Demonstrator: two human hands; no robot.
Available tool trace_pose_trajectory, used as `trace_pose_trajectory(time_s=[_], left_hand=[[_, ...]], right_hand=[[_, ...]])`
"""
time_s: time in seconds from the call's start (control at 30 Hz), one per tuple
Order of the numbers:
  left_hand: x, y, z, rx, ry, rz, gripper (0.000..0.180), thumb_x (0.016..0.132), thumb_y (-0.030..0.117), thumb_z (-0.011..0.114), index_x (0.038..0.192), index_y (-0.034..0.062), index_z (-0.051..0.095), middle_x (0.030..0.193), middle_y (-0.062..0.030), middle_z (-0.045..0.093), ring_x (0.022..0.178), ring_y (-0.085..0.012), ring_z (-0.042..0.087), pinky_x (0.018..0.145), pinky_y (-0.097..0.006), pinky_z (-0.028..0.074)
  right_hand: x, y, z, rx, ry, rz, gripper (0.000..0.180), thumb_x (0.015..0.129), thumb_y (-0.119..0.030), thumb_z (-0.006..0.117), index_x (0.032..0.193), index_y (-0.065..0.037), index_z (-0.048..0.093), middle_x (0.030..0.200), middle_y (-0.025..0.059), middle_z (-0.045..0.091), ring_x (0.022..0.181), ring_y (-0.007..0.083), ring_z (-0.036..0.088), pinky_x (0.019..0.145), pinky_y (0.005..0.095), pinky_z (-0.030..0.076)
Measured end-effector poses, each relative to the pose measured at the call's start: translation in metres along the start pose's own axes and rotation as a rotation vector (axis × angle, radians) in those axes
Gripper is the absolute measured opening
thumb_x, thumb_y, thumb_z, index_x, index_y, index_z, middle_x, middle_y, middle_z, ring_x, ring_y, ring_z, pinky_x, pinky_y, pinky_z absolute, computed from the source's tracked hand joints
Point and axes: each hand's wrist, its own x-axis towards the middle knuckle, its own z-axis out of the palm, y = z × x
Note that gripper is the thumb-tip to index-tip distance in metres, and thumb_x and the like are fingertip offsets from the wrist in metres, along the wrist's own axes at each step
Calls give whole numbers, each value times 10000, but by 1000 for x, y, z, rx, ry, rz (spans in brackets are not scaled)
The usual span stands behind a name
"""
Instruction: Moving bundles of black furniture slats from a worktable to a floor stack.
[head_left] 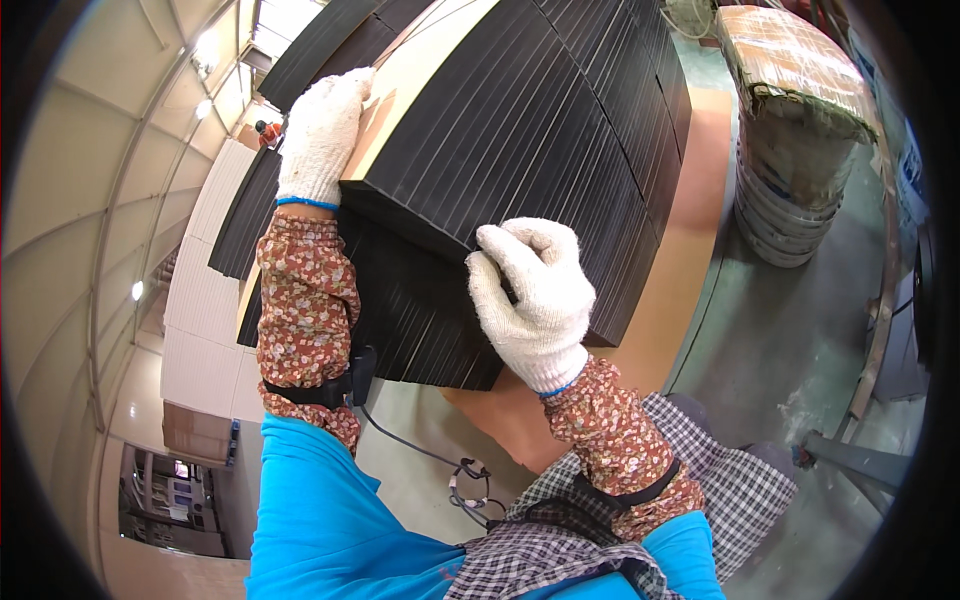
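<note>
A tall stack of boards with black edges (520,130) fills the middle, its uppermost tan board (425,65) showing a plain face. At the left side of that tan board is my left hand (322,135) in a white knit glove, fingers together and closed over its edge. My right hand (535,300), gloved alike, is at the stack's near lower corner. Its fingers are curled in toward the thumb against the black edges. Whatever lies between them, if anything, is hidden.
A tan sheet (690,200) lies under the stack. To the right stands a wrapped round bundle (790,130) on the grey-green floor, with a metal post (860,455) nearer me. White stacked panels (200,300) are at the left. A cable (415,445) hangs by my left forearm.
</note>
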Motion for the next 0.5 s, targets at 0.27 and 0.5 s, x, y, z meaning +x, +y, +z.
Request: trace_pose_trajectory(time_s=[0.27,0.5], left_hand=[[-5,7,-6,243,-55,70,336,982,215,525,1238,54,671,1047,-123,717,864,-197,689,820,-321,545],[-4,16,-12,344,-43,141,328,960,153,527,1247,70,666,1065,-138,714,891,-226,708,830,-339,557]], right_hand=[[0,-7,3,35,-18,30,223,766,-144,813,967,-86,736,953,80,647,734,202,676,620,312,564],[11,-11,6,2,27,-6,190,765,-196,820,874,-82,714,933,93,651,717,227,676,611,315,559]])
